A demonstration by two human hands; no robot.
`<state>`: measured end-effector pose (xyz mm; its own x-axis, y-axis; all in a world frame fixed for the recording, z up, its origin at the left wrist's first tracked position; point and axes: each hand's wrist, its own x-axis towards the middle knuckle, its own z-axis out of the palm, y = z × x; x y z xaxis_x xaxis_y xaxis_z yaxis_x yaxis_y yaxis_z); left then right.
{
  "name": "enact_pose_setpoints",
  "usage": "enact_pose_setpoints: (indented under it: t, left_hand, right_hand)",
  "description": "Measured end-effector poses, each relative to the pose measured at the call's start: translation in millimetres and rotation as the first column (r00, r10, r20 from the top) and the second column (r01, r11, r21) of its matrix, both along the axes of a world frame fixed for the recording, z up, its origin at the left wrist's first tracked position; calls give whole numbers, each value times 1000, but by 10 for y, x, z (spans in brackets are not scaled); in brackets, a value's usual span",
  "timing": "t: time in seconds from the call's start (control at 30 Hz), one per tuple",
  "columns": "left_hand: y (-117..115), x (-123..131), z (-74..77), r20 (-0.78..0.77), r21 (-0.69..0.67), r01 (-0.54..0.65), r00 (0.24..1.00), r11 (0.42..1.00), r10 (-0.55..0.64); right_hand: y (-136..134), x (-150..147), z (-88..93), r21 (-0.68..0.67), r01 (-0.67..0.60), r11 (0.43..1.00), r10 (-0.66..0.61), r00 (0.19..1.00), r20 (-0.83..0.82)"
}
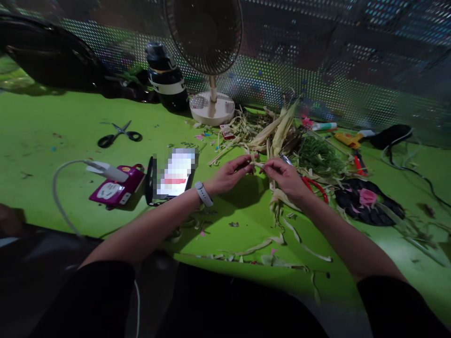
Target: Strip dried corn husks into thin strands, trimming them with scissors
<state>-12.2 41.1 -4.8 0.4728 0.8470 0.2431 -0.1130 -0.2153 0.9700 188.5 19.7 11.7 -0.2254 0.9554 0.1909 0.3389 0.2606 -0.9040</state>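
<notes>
Between my two hands a short, pale strip of dried corn husk point(258, 165) is held a little above the green table. My left hand point(230, 174), with a watch on its wrist, pinches the strip's left end. Fingers of my right hand point(283, 175) are closed on its other end. Just behind them lies a pile of dried corn husks point(278, 131), with loose strips trailing toward me. Pliers with red handles point(319, 188) lie partly hidden beside my right hand. A lit phone point(178, 172) leans on a stand left of my left hand.
A fan point(211, 110) and a dark bottle point(171, 89) stand at the back. Scissors point(120, 134) and a purple power bank-like box point(118, 185) with a cable lie left. Green shredded strands point(319, 155), a glue gun point(352, 138) and a black tray point(384, 209) are right.
</notes>
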Motion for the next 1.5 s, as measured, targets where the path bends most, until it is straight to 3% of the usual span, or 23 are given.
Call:
enact_pose_setpoints:
  t: [0.23, 0.37, 0.47, 0.6, 0.7, 0.77, 0.87, 0.97, 1.03, 1.13, 1.23, 1.33, 1.5]
  left_hand:
    - [62, -11, -85, -54, 37, 15, 998, 999, -13]
    - [45, -9, -100, 34, -145, 31, 999, 989, -26]
    - [34, -27, -76, 87, -243, 91, 994, 966, -72]
    - [42, -50, -44, 37, -191, 105, 994, 976, -99]
    - [33, -63, 2, 35, -192, 120, 993, 974, -115]
    - [9, -78, 52, 74, -294, 215, 977, 931, -203]
    - [-40, -101, 119, 133, -470, 344, 938, 813, -320]
    - [-78, -93, 127, 139, -541, 383, 919, 749, -369]
    - [-95, -60, 102, 139, -523, 319, 947, 791, -290]
    - [-120, 21, 50, 168, -467, 143, 983, 872, -71]
    - [-154, 92, 17, 230, -423, 10, 968, 906, 97]
    - [-198, 125, 16, 292, -454, -49, 935, 890, 200]
    - [-288, 156, 45, 350, -584, 43, 914, 811, 204]
  right_hand:
    - [-13, -21, 3, -62, -45, 997, 49, 997, 54]
    - [-31, -32, 16, -88, -21, 996, 26, 998, 50]
    - [-24, -34, 9, -171, -40, 984, 33, 999, -41]
    - [-10, -39, -1, -258, -21, 966, -29, 982, -189]
    - [-30, -29, 73, -276, -81, 958, 47, 991, -129]
    - [-51, -10, 156, -284, -167, 944, 158, 986, -54]
    - [-64, 32, 250, -284, -287, 915, 309, 951, 33]
    - [-44, 75, 261, -239, -320, 917, 356, 926, 124]
    - [-22, 101, 248, -148, -267, 952, 289, 943, 161]
    - [-8, 128, 255, -8, -138, 990, 138, 982, 130]
    - [-32, 123, 279, -1, -132, 991, 131, 979, 159]
    - [-65, 92, 281, 17, -142, 990, 134, 964, 229]
    - [-77, 46, 240, 54, -140, 989, 122, 960, 252]
